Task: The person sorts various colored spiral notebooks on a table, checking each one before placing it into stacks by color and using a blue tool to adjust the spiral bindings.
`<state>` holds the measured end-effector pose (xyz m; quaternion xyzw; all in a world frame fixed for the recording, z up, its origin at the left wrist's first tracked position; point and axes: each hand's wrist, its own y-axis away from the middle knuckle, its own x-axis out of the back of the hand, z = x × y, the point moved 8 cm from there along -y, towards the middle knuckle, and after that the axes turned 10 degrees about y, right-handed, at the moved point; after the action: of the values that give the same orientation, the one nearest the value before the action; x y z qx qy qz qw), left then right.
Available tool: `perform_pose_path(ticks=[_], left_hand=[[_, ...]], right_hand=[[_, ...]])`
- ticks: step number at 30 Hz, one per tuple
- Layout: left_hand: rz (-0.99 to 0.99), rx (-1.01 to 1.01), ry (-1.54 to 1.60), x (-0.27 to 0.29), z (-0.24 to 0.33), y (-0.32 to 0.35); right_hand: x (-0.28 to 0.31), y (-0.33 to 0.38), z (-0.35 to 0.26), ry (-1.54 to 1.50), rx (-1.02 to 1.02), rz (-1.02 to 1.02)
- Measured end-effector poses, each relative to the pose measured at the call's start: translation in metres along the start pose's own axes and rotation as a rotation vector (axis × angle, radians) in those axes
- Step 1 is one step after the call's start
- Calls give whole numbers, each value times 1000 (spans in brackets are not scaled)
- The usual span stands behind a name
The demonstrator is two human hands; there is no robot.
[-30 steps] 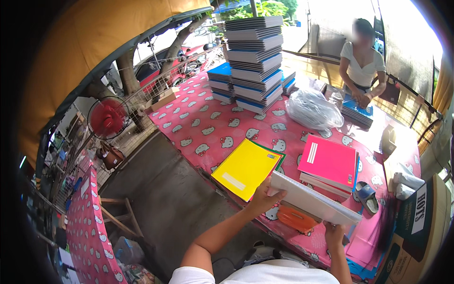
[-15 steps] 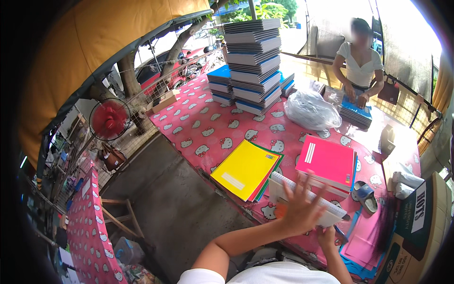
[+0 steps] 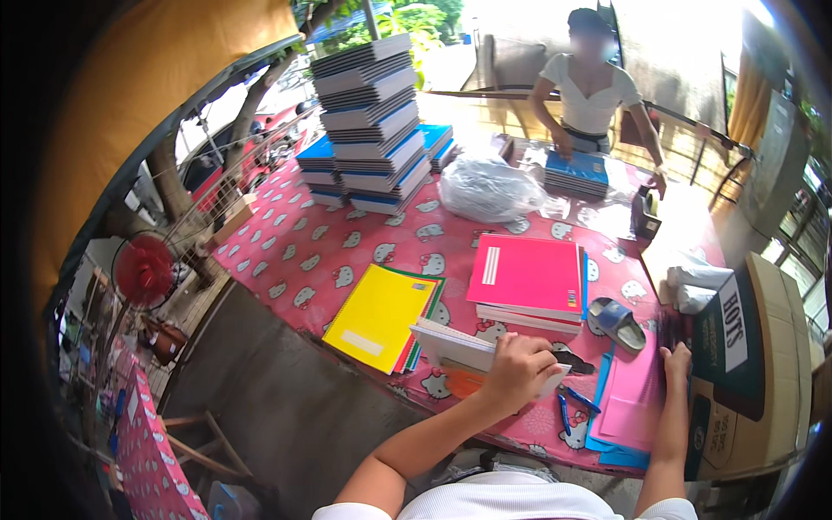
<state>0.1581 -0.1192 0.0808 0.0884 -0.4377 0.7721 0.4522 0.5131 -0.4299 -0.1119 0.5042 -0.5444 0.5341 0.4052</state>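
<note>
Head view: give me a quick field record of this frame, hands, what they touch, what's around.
left hand: resting on a white notebook, fingers curled over its near edge
right hand: at the far edge of the pink folders, beside a cardboard box
surface: table with pink patterned cloth
left of hands: yellow notebook on a small stack
centre: pink notebook stack
far side: tall notebook stacks, clear plastic bag
other person: hands on a blue notebook stack

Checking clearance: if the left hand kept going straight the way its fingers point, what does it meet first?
Probably the pink notebook stack: the left hand rests on a white notebook, fingers pointing away across the table. Depth is unclear.
</note>
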Motion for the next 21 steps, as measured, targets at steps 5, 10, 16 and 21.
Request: perform_pose_path(ticks=[5, 10, 16, 21], left_hand=[[-94, 20, -37, -13, -10, 0], [-271, 93, -144, -28, -8, 1], [-51, -62, 63, 1, 3, -6], [-11, -4, -100, -3, 4, -3]], right_hand=[[20, -2, -2, -39, -79, -79], [37, -13, 11, -70, 101, 287], [132, 68, -95, -362, 493, 432], [189, 172, -179, -757, 708, 6]])
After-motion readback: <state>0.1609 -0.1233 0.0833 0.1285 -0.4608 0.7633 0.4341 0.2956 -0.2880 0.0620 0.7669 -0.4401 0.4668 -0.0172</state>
